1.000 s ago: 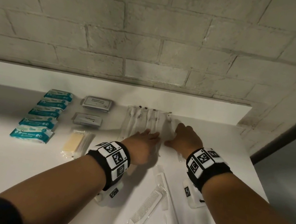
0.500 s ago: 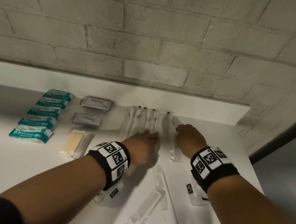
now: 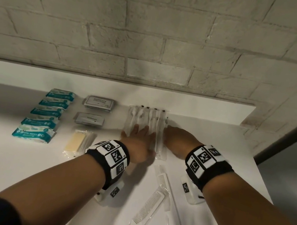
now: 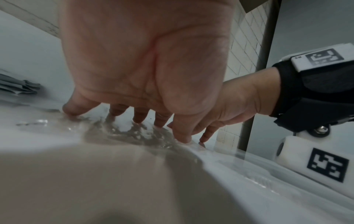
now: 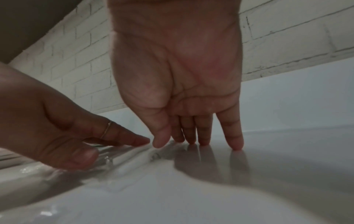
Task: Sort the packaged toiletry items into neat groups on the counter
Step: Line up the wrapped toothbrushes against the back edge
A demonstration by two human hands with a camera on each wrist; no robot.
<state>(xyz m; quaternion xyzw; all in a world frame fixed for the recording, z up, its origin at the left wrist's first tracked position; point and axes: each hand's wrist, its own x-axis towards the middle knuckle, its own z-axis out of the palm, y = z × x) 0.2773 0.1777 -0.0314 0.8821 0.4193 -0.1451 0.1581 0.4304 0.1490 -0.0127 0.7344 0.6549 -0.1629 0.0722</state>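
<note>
A row of clear-wrapped toothbrushes (image 3: 147, 121) lies side by side at the back of the white counter (image 3: 0, 167). My left hand (image 3: 139, 141) lies flat on their near ends, fingers straight and spread (image 4: 118, 109). My right hand (image 3: 176, 139) stands on straight fingertips (image 5: 203, 136) against the right edge of the outermost toothbrush packet (image 3: 160, 145). Neither hand grips anything. Teal wipe packs (image 3: 47, 114) form a column at far left. Grey sachets (image 3: 98, 103) and a pale yellow packet (image 3: 77, 142) sit beside them.
Wrapped white combs (image 3: 149, 207) lie loose near the front edge between my forearms. A brick wall (image 3: 155, 36) rises behind a low white upstand. The counter ends at right, with a dark door frame (image 3: 289, 143) beyond.
My right hand slid leftward, bringing the outermost toothbrush packet in against the row. The left hand stayed on the packets and spread a little wider.
</note>
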